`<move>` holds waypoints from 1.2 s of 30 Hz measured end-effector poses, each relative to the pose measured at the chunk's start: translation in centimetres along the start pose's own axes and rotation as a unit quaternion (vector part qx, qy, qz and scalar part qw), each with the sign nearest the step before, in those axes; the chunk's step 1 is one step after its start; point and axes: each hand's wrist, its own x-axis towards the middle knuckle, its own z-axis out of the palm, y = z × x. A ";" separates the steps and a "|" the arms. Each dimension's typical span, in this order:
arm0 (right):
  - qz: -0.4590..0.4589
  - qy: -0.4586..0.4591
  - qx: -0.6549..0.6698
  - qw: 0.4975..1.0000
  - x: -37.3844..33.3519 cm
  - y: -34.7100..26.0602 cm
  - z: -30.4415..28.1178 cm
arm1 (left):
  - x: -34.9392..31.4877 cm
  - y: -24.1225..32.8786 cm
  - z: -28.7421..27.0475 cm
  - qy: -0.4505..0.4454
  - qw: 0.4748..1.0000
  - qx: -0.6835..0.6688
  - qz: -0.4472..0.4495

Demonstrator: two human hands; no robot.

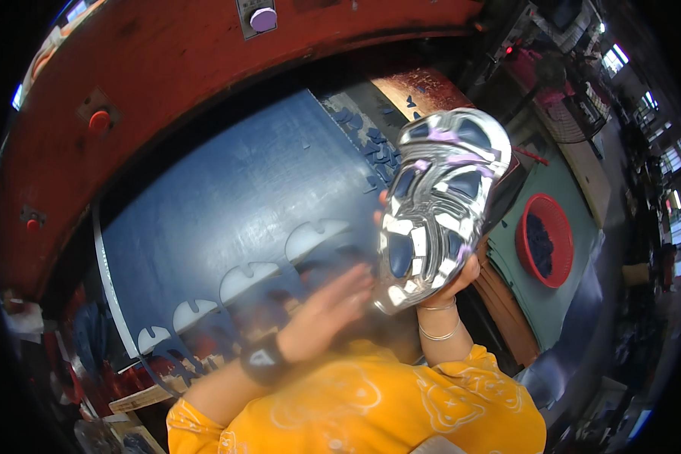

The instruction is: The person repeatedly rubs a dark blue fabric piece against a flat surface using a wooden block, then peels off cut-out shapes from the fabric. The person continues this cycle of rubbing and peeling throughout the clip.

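A metal cutting die (pixel 430 219) with several curved steel outlines is tilted up in front of me. White and lilac pads sit between its blades, and dark blue material shows in its openings. My right hand (pixel 461 281), with thin bangles at the wrist, is closed around the die's lower right side; fingertips show at its left edge. My left hand (pixel 334 306), with a black wristband, is beside the die's lower end. It is blurred, holds nothing visible, and its fingers look stretched out. Below it lies a blue sheet (pixel 227 197) with curved cutouts along its near edge.
A red machine beam (pixel 181 68) spans the far side, with a lilac knob (pixel 263 20) and a red button (pixel 99 121). Small blue scraps (pixel 374 147) lie beyond the sheet. At right, a red basket (pixel 526 240) holds dark pieces on green sheets (pixel 560 303).
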 end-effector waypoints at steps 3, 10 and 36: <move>-0.128 -0.084 -0.173 0.973 -0.1 0.5 1.2 | 1.0 1.2 0.5 -0.023 0.998 -0.036 0.052; -0.192 -0.087 -0.183 0.960 0.0 2.8 4.0 | -3.2 2.6 -1.2 -0.032 0.993 -0.030 0.107; 0.044 -0.249 -0.857 0.450 10.0 35.0 16.8 | -25.6 -2.7 -21.3 0.434 0.660 0.597 0.137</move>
